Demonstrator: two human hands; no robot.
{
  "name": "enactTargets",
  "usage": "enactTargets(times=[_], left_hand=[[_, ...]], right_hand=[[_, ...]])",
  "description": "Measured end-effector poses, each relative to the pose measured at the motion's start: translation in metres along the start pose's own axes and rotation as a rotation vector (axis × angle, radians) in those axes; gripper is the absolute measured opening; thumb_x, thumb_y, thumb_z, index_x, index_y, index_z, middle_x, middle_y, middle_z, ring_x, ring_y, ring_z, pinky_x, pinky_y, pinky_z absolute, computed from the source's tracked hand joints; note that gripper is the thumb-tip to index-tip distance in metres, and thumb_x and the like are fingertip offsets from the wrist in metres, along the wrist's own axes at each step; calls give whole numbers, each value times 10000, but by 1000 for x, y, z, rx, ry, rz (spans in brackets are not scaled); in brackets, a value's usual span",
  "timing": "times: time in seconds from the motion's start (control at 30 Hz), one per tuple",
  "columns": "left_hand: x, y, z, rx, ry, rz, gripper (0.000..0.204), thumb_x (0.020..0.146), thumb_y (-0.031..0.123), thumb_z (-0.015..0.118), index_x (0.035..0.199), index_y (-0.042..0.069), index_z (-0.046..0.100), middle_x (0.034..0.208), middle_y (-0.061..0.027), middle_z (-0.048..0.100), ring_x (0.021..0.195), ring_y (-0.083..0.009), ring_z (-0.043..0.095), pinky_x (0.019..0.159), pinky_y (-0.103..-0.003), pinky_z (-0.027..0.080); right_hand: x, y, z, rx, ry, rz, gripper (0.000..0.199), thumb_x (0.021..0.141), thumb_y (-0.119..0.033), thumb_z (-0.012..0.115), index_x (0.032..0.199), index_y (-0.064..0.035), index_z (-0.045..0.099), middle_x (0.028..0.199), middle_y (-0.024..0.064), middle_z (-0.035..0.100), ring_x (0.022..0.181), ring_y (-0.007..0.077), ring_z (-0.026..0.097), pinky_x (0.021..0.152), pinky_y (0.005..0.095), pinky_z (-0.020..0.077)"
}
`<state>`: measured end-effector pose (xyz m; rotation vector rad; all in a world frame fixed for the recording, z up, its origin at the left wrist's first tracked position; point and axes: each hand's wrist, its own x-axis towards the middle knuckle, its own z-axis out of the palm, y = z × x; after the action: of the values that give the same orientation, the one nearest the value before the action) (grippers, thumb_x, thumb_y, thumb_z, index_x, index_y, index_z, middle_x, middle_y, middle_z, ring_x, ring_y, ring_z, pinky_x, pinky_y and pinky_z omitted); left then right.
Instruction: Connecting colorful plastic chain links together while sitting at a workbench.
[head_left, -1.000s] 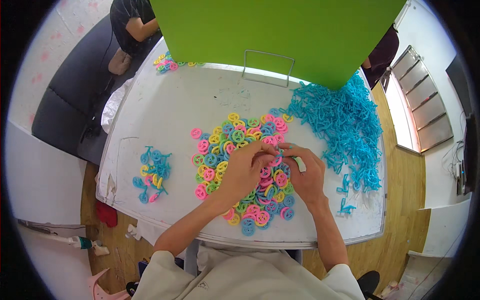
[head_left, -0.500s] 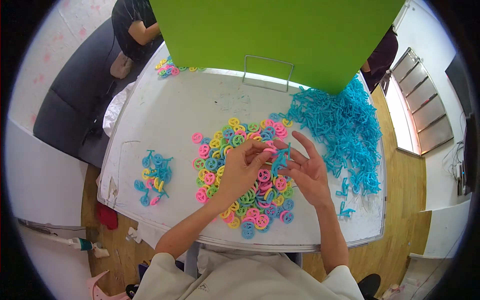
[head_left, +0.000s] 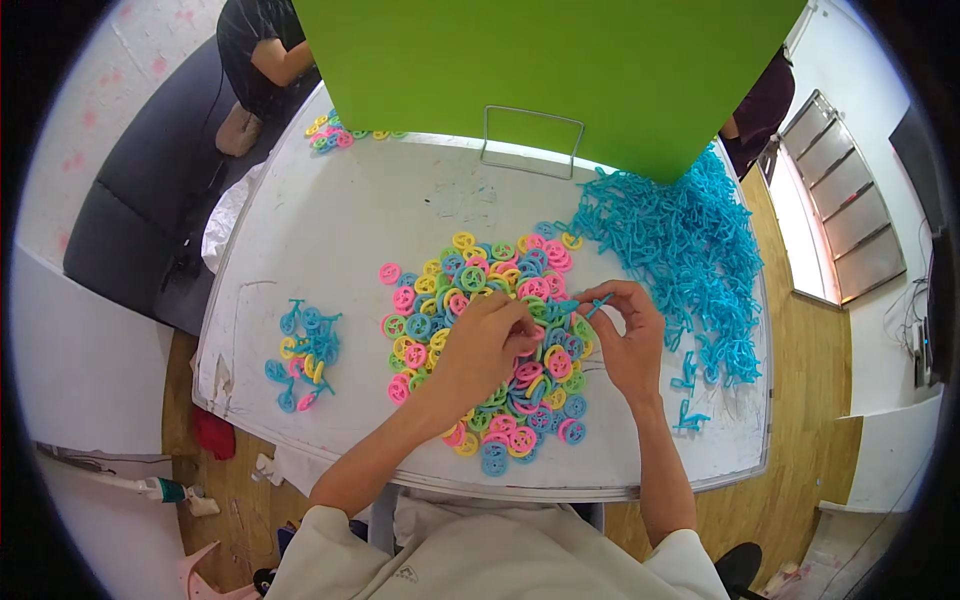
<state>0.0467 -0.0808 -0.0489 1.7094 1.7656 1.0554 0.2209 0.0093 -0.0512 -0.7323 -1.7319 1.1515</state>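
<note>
My right hand (head_left: 632,345) pinches a blue plastic toy bicycle frame (head_left: 598,306) between thumb and fingertips, just right of the wheel pile. My left hand (head_left: 488,348) is over a heap of small spoked plastic wheels (head_left: 495,395) in pink, yellow, green and blue. Its fingers are curled down and closed, with a bit of pink at the tips; what they hold, if anything, is hidden. Whether a wheel sits on the frame is too small to tell.
A large mound of blue bicycle frames (head_left: 690,240) covers the table's right side. On the left lies a small cluster of bicycles with wheels (head_left: 312,345). A green panel (head_left: 550,80) with a wire loop (head_left: 530,142) stands at the back. Other people (head_left: 265,60) sit beyond it.
My hands have moved apart. The left one has drawn back from the frame and curled over the wheels; the right one has closed its fingers round the frame and turned it.
</note>
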Motion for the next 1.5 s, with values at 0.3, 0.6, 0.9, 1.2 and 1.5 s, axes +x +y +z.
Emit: enactTargets(times=[0.3, 0.6, 0.9, 1.2, 1.5], left_hand=[[-4, -3, 4, 125, 7, 192, 301, 707, 32, 692, 976, 60, 559, 940, -108, 564, 889, -312, 548, 781, -416, 432], [2, 14, -5, -114, 7, -38, 211, 776, 28, 662, 976, 18, 596, 920, -116, 599, 816, -269, 618, 703, -360, 485], [5, 5, -5, -695, -11, -223, 209, 919, 166, 605, 1020, -11, 560, 945, -65, 603, 833, -128, 640, 690, -256, 541], [5, 6, -10, -871, -15, -279, 148, 950, 114, 530, 1011, -20, 510, 910, -96, 618, 832, -165, 663, 717, -279, 564], [5, 6, -1, -764, 73, -243, 17, 924, -1, 510, 928, -14, 499, 867, -84, 623, 777, -148, 649, 682, -277, 579]], right_hand=[[0, -11, 4, -14, 65, 89, 350, 811, 64, 610, 1145, -19, 546, 869, 57, 642, 869, 143, 643, 788, 266, 504], [-1, -8, 2, -83, 11, 96, 400, 787, 90, 601, 1165, -22, 535, 886, 65, 646, 856, 145, 647, 819, 276, 501], [-10, -11, 11, -18, -47, -7, 427, 787, 128, 547, 1188, -13, 500, 895, 98, 652, 862, 163, 653, 784, 271, 515], [-10, -19, 23, 141, -21, 140, 360, 796, 102, 616, 1134, -15, 565, 948, 91, 663, 893, 142, 637, 803, 265, 511], [-9, -12, 16, -138, -172, 160, 170, 764, 28, 700, 928, -4, 671, 838, 39, 662, 749, 95, 572, 695, 248, 469]])
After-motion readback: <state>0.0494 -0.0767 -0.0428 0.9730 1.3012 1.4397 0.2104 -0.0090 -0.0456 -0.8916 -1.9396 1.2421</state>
